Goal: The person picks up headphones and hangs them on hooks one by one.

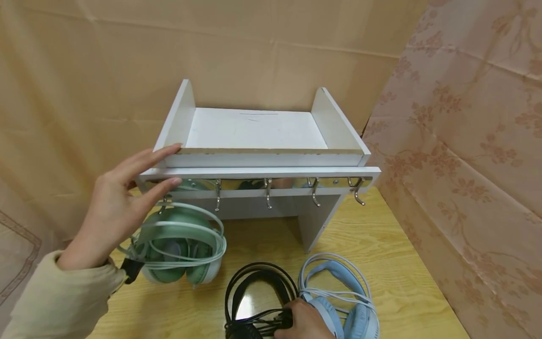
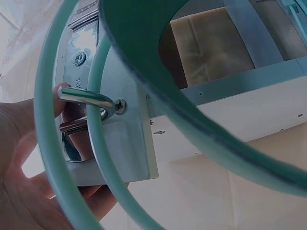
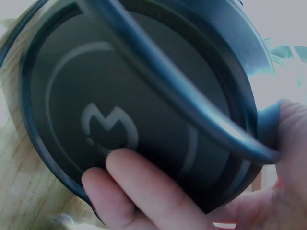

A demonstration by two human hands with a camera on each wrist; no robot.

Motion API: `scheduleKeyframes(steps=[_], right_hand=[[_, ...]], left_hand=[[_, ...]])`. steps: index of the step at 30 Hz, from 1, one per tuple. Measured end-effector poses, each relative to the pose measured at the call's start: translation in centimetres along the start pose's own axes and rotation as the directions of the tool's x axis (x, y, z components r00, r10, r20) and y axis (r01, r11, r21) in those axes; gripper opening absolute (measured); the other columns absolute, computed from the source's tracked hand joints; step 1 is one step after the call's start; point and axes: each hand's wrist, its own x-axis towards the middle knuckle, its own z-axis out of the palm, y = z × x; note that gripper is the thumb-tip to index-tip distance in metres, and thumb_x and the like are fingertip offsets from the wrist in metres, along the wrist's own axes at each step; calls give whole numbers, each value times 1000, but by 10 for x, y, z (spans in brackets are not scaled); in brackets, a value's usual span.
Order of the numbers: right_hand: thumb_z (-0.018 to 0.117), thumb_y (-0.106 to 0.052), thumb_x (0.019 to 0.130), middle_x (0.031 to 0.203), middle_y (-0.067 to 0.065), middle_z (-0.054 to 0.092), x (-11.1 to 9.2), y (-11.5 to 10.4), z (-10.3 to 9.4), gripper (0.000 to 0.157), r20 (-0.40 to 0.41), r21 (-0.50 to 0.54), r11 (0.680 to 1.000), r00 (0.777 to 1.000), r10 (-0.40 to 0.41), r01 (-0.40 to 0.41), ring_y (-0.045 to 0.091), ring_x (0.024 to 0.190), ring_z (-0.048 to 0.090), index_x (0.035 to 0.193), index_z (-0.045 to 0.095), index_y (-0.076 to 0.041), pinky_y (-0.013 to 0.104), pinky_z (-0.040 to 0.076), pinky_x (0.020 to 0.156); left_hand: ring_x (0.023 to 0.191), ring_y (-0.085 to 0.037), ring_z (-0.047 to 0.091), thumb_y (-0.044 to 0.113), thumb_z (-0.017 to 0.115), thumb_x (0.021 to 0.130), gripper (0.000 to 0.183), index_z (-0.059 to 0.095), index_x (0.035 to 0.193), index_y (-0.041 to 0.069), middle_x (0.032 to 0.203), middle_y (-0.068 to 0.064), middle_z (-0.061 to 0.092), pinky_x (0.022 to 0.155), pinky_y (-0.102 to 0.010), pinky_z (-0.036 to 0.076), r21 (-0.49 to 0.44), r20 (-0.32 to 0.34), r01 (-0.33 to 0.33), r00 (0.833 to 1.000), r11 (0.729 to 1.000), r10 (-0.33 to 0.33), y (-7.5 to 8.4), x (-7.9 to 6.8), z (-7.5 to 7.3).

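Note:
My left hand (image 1: 116, 202) grips the left end of the hook rail (image 1: 262, 172) on a white shelf (image 1: 256, 129), thumb in front and fingers over the top. Right below it, mint-green headphones (image 1: 179, 230) hang from the leftmost hook, their cable looped around them. The left wrist view shows that metal hook (image 2: 84, 96) behind the mint cable (image 2: 47, 120). Low in the head view, my right hand (image 1: 306, 320) holds black headphones (image 1: 282, 282) with a bundled cable. Its fingers lie across a round black ear cup (image 3: 158, 139) bearing a pale logo.
Light blue headphones (image 1: 360, 320) lie on the wooden table (image 1: 406, 268), just right of my right hand. Several bare hooks (image 1: 268, 193) line the rail. Beige cloth (image 1: 275, 56) hangs behind the shelf, and pink floral cloth (image 1: 478, 155) borders the table's right side.

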Motion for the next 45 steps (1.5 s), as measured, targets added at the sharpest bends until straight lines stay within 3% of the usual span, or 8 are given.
scheduleKeyframes(steps=[7,15,25,34,39,45], right_hand=[[72,-29,70,99,12,63,4,-1,0,51,26,-11,1000,1000,-6,6,19,73,54,108,62,3,37,44,60],[74,-26,66,97,11,64,1,-3,2,51,-43,-1,1000,999,15,-15,21,80,56,106,63,2,41,47,65],[73,-29,66,102,11,63,-1,-2,5,54,-79,8,1000,997,23,-23,23,85,56,109,63,0,44,47,69],[72,-32,69,109,15,60,3,-2,4,55,-76,19,1000,997,-18,19,28,89,57,112,61,0,45,46,71],[71,-32,68,113,15,57,4,-6,4,57,-100,-4,1000,995,-17,16,24,87,55,114,60,0,42,46,69],[70,-32,68,120,19,54,5,-9,5,61,-129,-12,1000,991,-23,21,29,92,57,118,58,1,46,47,70]], left_hand=[[124,-11,48,12,74,78,54,58,125,32,129,-1,58,84,-2,32,-1,7,12,1000,1000,-12,1,-1,0],[123,-9,48,12,74,78,54,58,125,32,130,-3,57,83,-2,32,-1,6,7,1000,1000,-7,1,-2,0],[118,6,46,10,75,76,55,59,125,29,128,-3,58,79,-4,32,-10,-5,-7,1000,1000,7,0,-2,1],[119,-4,49,12,74,78,55,57,126,32,132,-3,55,76,-5,32,-4,18,39,999,999,-39,1,-2,-1],[116,6,47,11,74,77,55,58,126,31,131,-4,56,74,-7,32,-7,11,22,1000,1000,-22,0,-2,0],[120,-4,49,13,74,78,55,57,126,33,131,-2,56,82,-2,32,0,16,35,999,999,-35,0,-1,0]])
